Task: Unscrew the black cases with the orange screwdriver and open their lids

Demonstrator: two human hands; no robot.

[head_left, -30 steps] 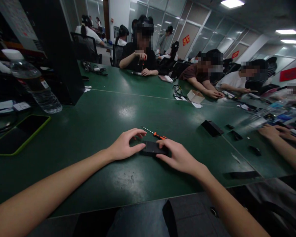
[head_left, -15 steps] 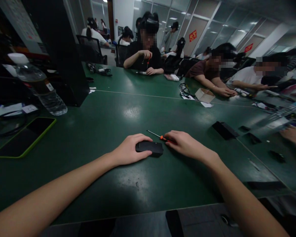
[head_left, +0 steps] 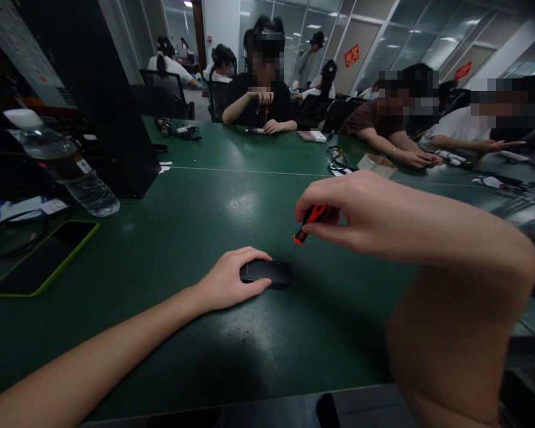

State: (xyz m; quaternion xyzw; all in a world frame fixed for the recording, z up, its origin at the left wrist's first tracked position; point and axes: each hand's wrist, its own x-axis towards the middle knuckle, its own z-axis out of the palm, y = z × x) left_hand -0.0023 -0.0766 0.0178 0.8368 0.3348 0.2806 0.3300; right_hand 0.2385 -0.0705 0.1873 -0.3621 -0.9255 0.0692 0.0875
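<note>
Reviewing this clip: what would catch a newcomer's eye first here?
Probably the right hand, large in the foreground, gripping an orange-and-black screwdriver that slants down toward a black device. The left hand holds that device on the green table. At far left, a green-edged phone stands out.

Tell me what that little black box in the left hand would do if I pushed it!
The black box would probably slide, not roll or tip, because it looks low and flat on the shiny table. It's likely stiff: its shape looks straight between the left hand's thumb and fingers.
</note>
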